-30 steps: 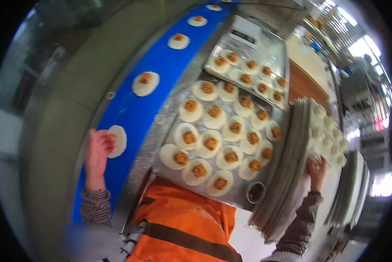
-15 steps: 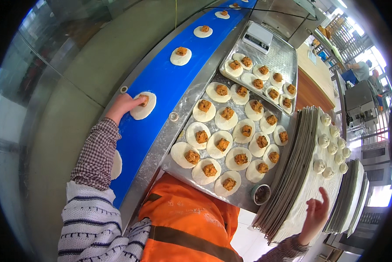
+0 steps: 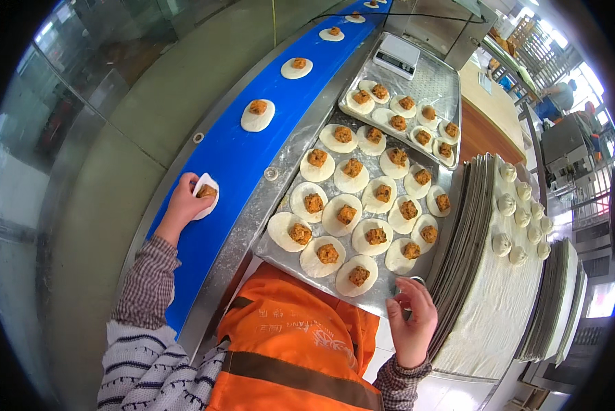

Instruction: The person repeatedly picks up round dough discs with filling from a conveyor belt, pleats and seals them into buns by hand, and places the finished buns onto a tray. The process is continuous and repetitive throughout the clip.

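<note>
On the blue conveyor belt (image 3: 228, 147), my left hand (image 3: 181, 207) pinches the edge of a round dough wrapper (image 3: 205, 180) that carries a lump of orange-brown filling. The wrapper's side is lifted and folded up at my fingers. My right hand (image 3: 414, 325) hovers by the near right corner of the lower metal tray, its fingers curved and apart, with nothing seen in it. Behind its fingertips, a small metal cup (image 3: 417, 279) is mostly hidden. Many filled wrappers (image 3: 346, 214) lie flat across that lower tray (image 3: 280, 257).
More filled wrappers (image 3: 258, 116) sit along the belt away from me. A second tray (image 3: 434, 75) holds further wrappers and a white scale (image 3: 396, 55). Right of the trays, a cloth-topped stack of boards (image 3: 482, 322) bears pleated buns (image 3: 502, 244). A person (image 3: 559, 97) stands far right.
The belt's wrappers have shifted toward me. My left hand has moved nearer and folded up a wrapper's edge. My right hand has swung left from beside the board stack to the tray's corner.
</note>
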### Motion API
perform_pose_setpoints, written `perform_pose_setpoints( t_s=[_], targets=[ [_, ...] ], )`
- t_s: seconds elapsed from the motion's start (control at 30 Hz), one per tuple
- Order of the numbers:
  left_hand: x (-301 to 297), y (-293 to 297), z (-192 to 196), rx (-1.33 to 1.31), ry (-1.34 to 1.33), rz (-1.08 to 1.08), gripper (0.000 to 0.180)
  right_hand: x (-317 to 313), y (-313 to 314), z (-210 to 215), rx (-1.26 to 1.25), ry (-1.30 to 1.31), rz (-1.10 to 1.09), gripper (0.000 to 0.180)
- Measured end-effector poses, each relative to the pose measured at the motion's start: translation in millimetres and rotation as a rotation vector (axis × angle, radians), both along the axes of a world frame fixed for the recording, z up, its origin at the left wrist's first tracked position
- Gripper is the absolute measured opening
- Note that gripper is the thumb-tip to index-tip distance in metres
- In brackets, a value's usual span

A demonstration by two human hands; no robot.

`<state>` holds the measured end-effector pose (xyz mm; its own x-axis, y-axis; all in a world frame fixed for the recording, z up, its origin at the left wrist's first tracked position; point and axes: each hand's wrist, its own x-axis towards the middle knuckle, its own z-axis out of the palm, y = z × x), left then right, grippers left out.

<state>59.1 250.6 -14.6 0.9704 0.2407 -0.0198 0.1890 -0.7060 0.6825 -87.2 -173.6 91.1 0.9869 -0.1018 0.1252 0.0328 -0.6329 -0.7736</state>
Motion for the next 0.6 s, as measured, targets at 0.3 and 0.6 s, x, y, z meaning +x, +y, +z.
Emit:
perform_pose_setpoints(
  t_s=[0.3,0.6],
  targets=[
    [-41,-114,12,-1.743,0.583,-0.23,0.049,46,30,-10,0.202,0.129,0.251,0.024],
    [-43,-202,28,-1.41,0.678,-0.603,0.041,41,18,-54,0.768,0.283,0.088,0.017]
  ],
)
